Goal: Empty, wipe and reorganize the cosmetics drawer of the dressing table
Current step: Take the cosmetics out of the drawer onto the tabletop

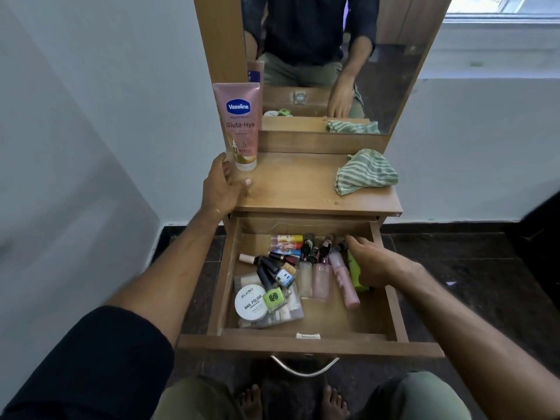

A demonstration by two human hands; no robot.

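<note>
The wooden drawer (391, 307) is pulled out and holds several cosmetics: nail polish bottles (274, 269), a white round tub (251, 302), a lime bottle (274, 299), clear and pink spray bottles (342, 277), and lip balm sticks (286, 242). A pink Vaseline tube (241, 125) stands upright on the tabletop (297, 186). My left hand (222, 184) is just below and left of the tube, fingers apart, empty. My right hand (371, 260) reaches into the drawer's right side, its fingers over a lime-green bottle (356, 272); I cannot tell whether it grips it.
A green striped cloth (365, 172) lies crumpled on the tabletop's right side. A mirror (333, 56) rises behind the tabletop. White walls flank the table; the floor is dark. My bare feet are under the drawer's metal handle (304, 368).
</note>
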